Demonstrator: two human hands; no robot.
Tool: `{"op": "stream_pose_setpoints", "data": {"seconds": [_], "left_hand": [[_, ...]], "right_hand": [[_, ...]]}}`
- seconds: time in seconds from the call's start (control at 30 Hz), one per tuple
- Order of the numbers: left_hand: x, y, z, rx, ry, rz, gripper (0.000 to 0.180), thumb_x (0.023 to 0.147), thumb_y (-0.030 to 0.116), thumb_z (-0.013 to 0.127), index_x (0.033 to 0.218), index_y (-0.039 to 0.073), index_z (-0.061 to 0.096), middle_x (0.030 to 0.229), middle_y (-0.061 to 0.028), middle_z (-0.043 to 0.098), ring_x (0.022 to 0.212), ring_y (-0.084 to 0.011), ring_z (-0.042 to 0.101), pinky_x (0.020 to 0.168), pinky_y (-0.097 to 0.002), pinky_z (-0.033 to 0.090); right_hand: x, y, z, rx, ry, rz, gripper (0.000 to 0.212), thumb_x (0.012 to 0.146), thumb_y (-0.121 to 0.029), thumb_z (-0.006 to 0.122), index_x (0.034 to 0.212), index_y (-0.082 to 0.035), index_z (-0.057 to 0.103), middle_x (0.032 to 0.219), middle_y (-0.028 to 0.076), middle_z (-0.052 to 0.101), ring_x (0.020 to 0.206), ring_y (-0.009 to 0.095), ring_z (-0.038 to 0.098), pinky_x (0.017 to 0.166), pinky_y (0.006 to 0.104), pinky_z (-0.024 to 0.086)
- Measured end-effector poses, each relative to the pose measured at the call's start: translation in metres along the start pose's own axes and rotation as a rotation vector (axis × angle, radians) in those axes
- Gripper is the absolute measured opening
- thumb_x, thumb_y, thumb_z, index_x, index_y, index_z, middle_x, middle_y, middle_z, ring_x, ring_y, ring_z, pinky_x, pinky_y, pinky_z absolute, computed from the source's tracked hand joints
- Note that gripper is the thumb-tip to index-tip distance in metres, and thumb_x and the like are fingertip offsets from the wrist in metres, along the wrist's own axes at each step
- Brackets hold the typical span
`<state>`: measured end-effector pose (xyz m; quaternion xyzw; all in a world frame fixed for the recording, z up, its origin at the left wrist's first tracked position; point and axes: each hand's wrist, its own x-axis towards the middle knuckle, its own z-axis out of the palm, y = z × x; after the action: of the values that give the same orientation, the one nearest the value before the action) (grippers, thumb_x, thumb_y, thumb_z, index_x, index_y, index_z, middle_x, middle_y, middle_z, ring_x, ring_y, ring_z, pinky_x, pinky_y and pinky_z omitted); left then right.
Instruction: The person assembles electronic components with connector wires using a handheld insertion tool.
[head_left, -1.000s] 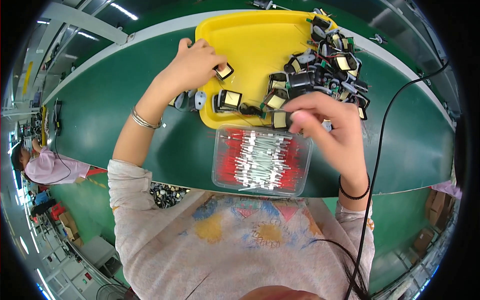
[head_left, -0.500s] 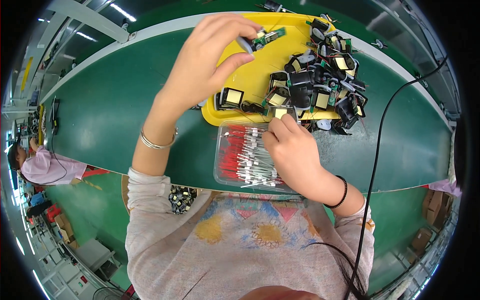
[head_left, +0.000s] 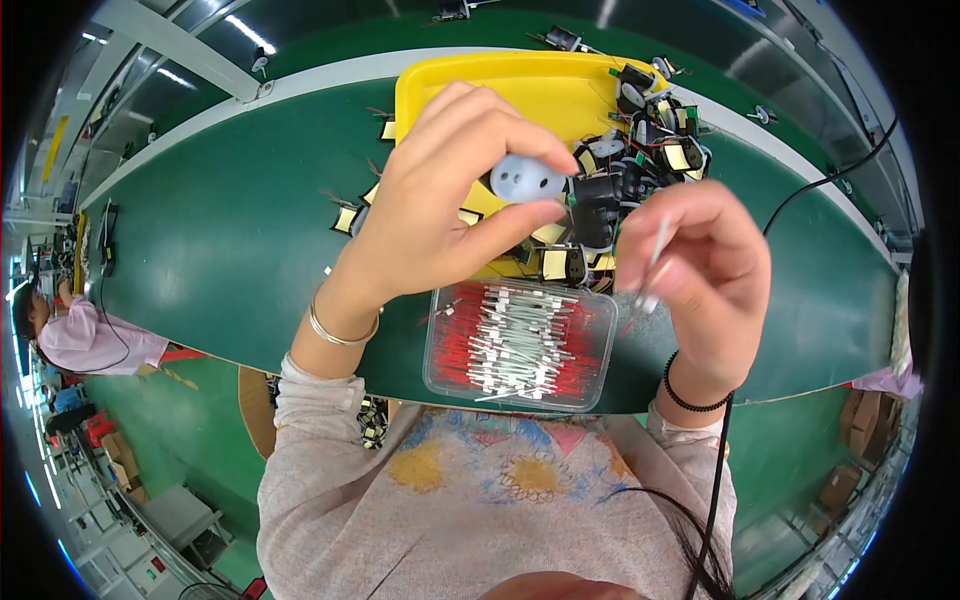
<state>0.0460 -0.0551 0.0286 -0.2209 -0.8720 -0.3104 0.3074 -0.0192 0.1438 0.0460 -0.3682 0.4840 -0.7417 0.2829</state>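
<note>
My left hand (head_left: 455, 195) is raised close to the camera and pinches a small part with a pale round disc (head_left: 525, 178) and a black body (head_left: 597, 200). My right hand (head_left: 695, 265) is beside it, holding a thin white-sleeved wire (head_left: 655, 255) upright between thumb and fingers. Below both hands lies a clear plastic box (head_left: 518, 343) full of red and white wires. Behind them a yellow tray (head_left: 500, 85) holds several small black components with yellow tape (head_left: 660, 130).
A green conveyor belt (head_left: 230, 230) runs across the view with a white far edge. A few loose components (head_left: 347, 218) lie left of the tray. A black cable (head_left: 800, 195) crosses at right. Another person in pink (head_left: 75, 335) sits far left.
Both hands have come up toward the camera. The left hand lifted a component from the tray; the right hand left the wire box holding one wire.
</note>
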Motion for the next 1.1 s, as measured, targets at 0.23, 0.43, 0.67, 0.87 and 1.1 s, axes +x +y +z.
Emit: {"op": "stream_pose_setpoints", "data": {"seconds": [0.23, 0.43, 0.67, 0.87, 1.1], "left_hand": [[-0.005, 0.001, 0.008, -0.417, 0.13, -0.337, 0.035, 0.059, 0.016, 0.077, 0.09, 0.008, 0.063, 0.088, -0.0011, 0.061, 0.081, -0.0161, 0.053, 0.07, -0.026, 0.041], [-0.001, 0.0, 0.013, -0.63, -0.093, -0.274, 0.045, 0.058, 0.035, 0.078, 0.087, 0.004, 0.064, 0.105, -0.011, 0.053, 0.105, -0.0249, 0.044, 0.089, -0.0352, 0.032], [-0.001, 0.007, 0.017, -0.672, -0.201, -0.324, 0.033, 0.06, 0.025, 0.077, 0.087, 0.011, 0.065, 0.098, -0.0047, 0.054, 0.101, -0.0231, 0.047, 0.091, -0.0343, 0.033], [-0.003, 0.005, 0.018, -0.769, -0.162, -0.339, 0.033, 0.06, 0.023, 0.077, 0.089, 0.011, 0.066, 0.095, -0.0042, 0.054, 0.1, -0.022, 0.048, 0.089, -0.0329, 0.034], [-0.003, 0.008, 0.018, -0.911, -0.161, -0.392, 0.031, 0.062, 0.02, 0.077, 0.089, 0.008, 0.066, 0.095, -0.0047, 0.054, 0.099, -0.0204, 0.049, 0.088, -0.0309, 0.035]], "right_hand": [[0.016, 0.022, -0.028, 0.204, 0.124, -0.163, 0.016, 0.086, -0.005, 0.05, 0.101, 0.002, 0.051, 0.086, 0.009, 0.06, 0.078, 0.015, 0.057, 0.075, 0.0264, 0.045], [0.019, 0.029, -0.024, 0.09, 0.205, -0.236, 0.014, 0.087, -0.002, 0.048, 0.1, 0.001, 0.05, 0.086, 0.01, 0.06, 0.08, 0.015, 0.058, 0.075, 0.0279, 0.047], [0.021, 0.028, -0.018, -0.038, 0.067, -0.222, 0.017, 0.079, 0.003, 0.056, 0.096, 0.003, 0.053, 0.091, 0.012, 0.059, 0.083, 0.017, 0.059, 0.075, 0.0283, 0.047], [0.021, 0.027, -0.026, -0.264, 0.041, -0.252, 0.018, 0.068, 0.007, 0.066, 0.086, 0.004, 0.062, 0.086, 0.011, 0.061, 0.08, 0.018, 0.058, 0.072, 0.0274, 0.047], [0.02, 0.031, -0.023, -0.328, 0.12, -0.397, 0.019, 0.066, 0.008, 0.067, 0.084, 0.004, 0.062, 0.082, 0.012, 0.063, 0.076, 0.018, 0.058, 0.067, 0.0264, 0.047]]}}
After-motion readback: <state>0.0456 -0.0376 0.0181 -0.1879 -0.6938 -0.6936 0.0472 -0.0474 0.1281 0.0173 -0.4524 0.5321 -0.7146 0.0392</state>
